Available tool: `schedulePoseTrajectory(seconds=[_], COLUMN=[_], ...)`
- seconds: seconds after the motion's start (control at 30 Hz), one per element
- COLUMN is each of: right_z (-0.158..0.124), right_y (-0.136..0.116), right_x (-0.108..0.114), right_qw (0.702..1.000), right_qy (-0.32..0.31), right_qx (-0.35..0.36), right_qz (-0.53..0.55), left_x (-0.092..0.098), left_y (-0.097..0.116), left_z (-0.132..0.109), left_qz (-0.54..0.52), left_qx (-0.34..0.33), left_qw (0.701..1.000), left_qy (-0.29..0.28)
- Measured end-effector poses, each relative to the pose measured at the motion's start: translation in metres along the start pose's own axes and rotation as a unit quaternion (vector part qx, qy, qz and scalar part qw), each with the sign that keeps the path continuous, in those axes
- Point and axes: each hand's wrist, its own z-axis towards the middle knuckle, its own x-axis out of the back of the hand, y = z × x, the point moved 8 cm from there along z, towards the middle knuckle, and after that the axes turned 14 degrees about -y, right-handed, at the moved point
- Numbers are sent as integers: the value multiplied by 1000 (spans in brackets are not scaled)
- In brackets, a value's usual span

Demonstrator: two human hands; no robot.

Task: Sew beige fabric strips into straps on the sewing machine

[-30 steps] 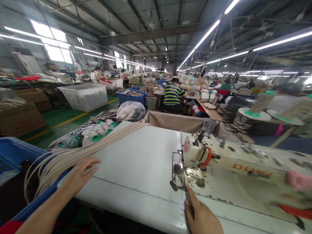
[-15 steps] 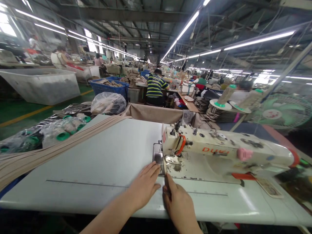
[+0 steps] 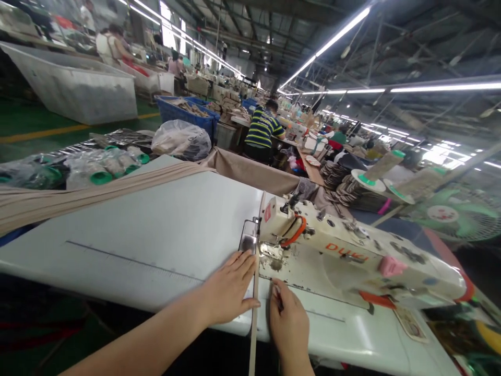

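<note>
A narrow beige fabric strip runs from below the table's front edge up to the needle area of a white sewing machine. My left hand lies flat beside it, fingers stretched toward the metal plate and the thumb reaching onto the strip. To the right of the strip, apart from it, my right hand rests at the table's front with its fingers curled in. A dark gap shows between those fingers; whatever they hold, if anything, cannot be made out.
Long beige fabric strips lie along the table's left edge. Bagged thread cones are beyond them. A fabric-lined bin stands behind the table. Thread spools and a green fan are at right. A co-worker sits ahead.
The view has tilted. My right hand has come off the strip and moved right, its forefinger now curled in. My left hand stays beside the plate, and more of the strip shows.
</note>
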Motion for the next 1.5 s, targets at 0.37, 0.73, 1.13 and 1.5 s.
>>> schedulePoseTrajectory(seconds=[0.37,0.73,1.13,1.5], right_z=[-5,-5,-5,-5], right_y=[-8,-7,-13,-15], right_x=[-1,-1,2,5], right_qw=[997,997,996,996], right_qy=[36,35,42,52], right_qx=[49,47,62,60], right_qz=[-56,-46,-46,-46], left_x=[1,1,0,-7], left_y=[-1,-1,-2,-4], left_z=[0,0,0,6], left_qz=[-22,-25,-21,-8], left_qx=[9,9,15,25], left_qw=[1000,999,1000,999], left_qy=[18,21,11,-20])
